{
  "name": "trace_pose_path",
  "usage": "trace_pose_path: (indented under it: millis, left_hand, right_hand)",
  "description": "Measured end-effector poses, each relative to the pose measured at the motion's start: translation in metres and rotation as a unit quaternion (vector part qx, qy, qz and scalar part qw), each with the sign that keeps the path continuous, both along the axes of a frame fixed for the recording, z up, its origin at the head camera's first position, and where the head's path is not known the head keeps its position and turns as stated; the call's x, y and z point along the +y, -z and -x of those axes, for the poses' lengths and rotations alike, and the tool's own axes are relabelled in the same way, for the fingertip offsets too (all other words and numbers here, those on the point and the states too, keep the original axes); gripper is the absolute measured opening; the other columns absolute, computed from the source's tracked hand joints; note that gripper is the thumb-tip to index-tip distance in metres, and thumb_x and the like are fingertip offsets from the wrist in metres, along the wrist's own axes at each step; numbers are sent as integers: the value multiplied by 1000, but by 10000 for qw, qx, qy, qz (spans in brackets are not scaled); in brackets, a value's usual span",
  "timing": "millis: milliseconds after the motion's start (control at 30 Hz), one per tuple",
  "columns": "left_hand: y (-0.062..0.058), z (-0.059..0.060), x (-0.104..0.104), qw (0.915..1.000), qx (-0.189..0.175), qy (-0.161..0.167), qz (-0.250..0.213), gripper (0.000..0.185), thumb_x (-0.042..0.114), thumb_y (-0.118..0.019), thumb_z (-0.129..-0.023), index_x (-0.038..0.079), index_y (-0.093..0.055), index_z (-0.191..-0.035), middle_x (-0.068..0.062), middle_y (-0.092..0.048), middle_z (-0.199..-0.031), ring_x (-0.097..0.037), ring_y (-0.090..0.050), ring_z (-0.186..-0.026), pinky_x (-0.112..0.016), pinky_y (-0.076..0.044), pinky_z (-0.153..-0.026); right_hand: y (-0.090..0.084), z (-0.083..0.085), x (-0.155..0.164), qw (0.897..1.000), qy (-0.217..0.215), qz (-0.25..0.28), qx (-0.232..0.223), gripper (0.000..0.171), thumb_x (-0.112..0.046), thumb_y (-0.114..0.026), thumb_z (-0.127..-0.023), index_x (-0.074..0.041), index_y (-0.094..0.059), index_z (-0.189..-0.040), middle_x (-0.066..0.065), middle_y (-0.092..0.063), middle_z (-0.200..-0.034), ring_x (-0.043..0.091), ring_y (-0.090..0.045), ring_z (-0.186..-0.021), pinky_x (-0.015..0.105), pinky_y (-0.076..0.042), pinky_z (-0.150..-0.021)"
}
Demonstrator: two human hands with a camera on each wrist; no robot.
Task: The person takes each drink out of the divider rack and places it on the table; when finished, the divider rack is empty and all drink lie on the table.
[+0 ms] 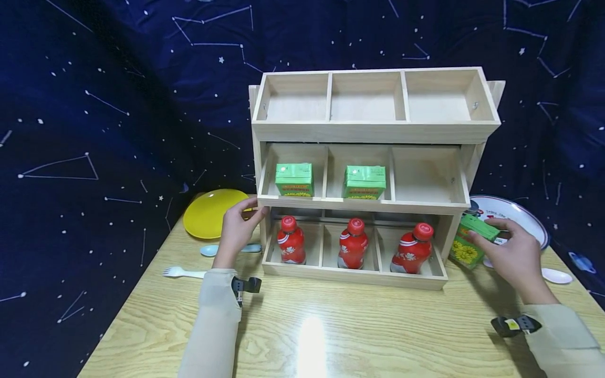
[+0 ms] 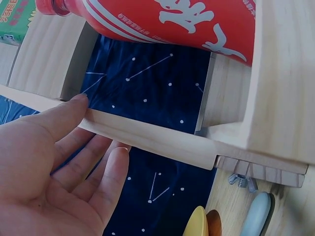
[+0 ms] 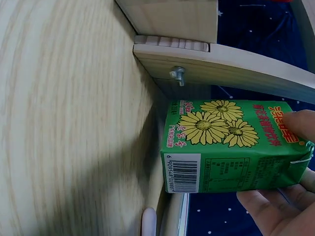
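My right hand [image 1: 515,257] grips a green drink carton [image 3: 221,142] with yellow flowers by its top end, close to the rack's right side. In the right wrist view the carton's barcode side shows, and it is near the tabletop. At the opposite side, my left hand [image 1: 238,226] holds the left upright of the wooden rack [image 1: 378,132]; in the left wrist view the thumb lies at the upright [image 2: 147,140] and the fingers are behind it. Two matching cartons [image 1: 294,179] [image 1: 364,181] sit in the middle tier's left and centre compartments.
Red bottles [image 1: 291,241] stand in the bottom tier, the right one tilted. A yellow plate [image 1: 212,212], a blue spoon [image 1: 209,250] and a white fork [image 1: 177,272] lie left of the rack. Behind my right hand are a white plate [image 1: 520,210] and a pale spoon [image 1: 556,276].
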State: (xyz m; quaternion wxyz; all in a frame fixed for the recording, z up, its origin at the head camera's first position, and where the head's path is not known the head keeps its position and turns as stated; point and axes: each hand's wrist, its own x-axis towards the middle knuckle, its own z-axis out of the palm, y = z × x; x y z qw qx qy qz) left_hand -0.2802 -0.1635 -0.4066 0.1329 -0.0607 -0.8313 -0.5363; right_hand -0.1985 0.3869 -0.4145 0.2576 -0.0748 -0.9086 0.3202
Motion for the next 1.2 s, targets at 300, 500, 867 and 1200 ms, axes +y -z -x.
trace_pose_path:
  millis: [300, 500, 867, 1200]
  left_hand:
    - [-1, 1, 1, 10000, -48, 0, 17, 46, 34, -72, -92, 13, -64, -132, -10, -63, -127, -29, -64, -109, -40, -56, -89]
    - [-2, 1, 1, 10000, -9, -11, 32, 46, 34, -72, -91, 14, -64, -132, -9, -62, -126, -30, -63, -108, -41, -56, -89]
    - [0, 0, 1, 9999, -77, 25, -141, 48, 38, -72, -91, 15, -64, -132, -9, -61, -127, -31, -62, -111, -42, -55, -90]
    - [2, 1, 0, 9999, 30, 58, -146, 48, 35, -73, -90, 11, -64, -131, -7, -63, -128, -28, -65, -108, -40, -56, -90]
  right_hand:
    - [12, 3, 1, 9989, -109, -170, -421, 57, -29, -77, -86, 8, -56, -124, 29, -61, -115, 8, -49, -79, 18, -38, -58]
    - [15, 2, 1, 9981, -347, -81, -508, 59, -27, -75, -88, 9, -50, -126, 31, -57, -119, 7, -49, -82, 18, -38, -61]
    - [-17, -24, -14, 9994, 108, 320, -58, 59, -34, -76, -87, -6, -57, -136, 18, -59, -130, -7, -42, -106, 11, -31, -81]
    - [-54, -38, -53, 9939, -160, 725, 817, 54, -14, -82, -81, -11, -63, -131, -15, -53, -123, -5, -49, -96, 2, -39, -68]
